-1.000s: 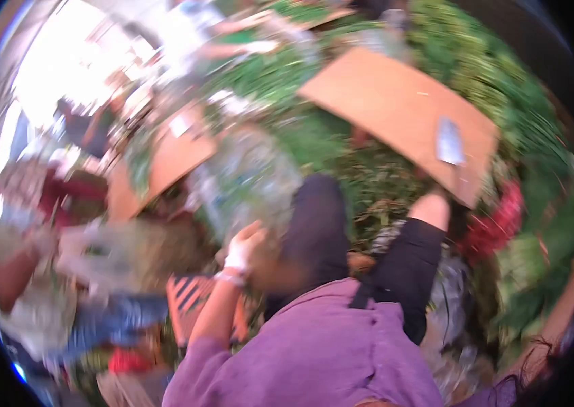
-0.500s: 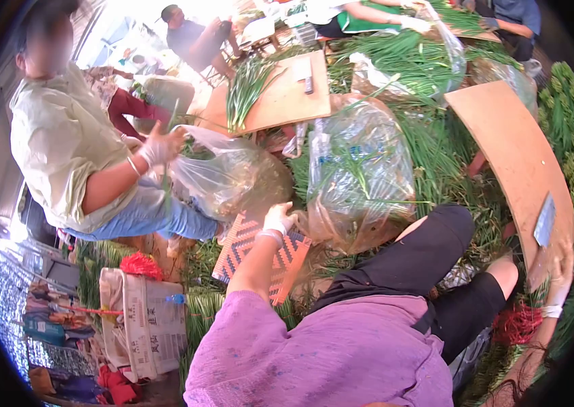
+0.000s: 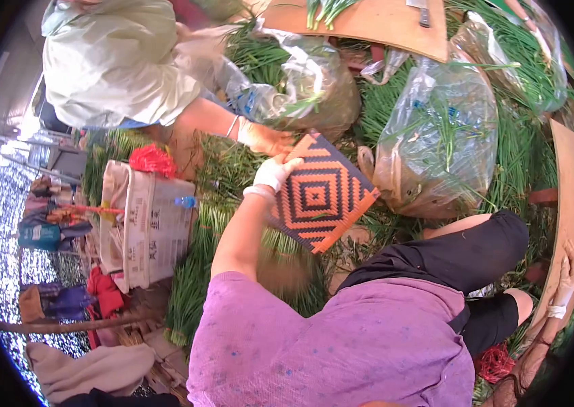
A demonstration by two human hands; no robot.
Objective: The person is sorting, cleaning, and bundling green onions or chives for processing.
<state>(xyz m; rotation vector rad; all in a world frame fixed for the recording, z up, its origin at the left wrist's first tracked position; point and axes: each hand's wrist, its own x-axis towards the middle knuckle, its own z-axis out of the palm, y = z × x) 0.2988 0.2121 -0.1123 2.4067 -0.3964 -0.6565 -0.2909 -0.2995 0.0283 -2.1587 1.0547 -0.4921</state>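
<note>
One woven square (image 3: 317, 193), probably light, stiffish and easiest held by an edge, is left of the clear bag (image 3: 433, 159), fingers of the left hand (image 3: 273, 175) gripping it; the right hand (image 3: 564, 288): cannot tell.

- On the side of the white crate (image 3: 164, 230), we can read large dark Chinese characters that look like 韭菜.
- On that same side, we also make out a second large pair, which looks like 凤仙.
- Beside these, we see smaller lines of print on the crate, too fine for us to read.
- On the clear plastic bag (image 3: 467, 98), we see blue print, but its words are illegible to us.
- On the teal bag (image 3: 38, 234), we notice pale lettering, too small to read.
</note>
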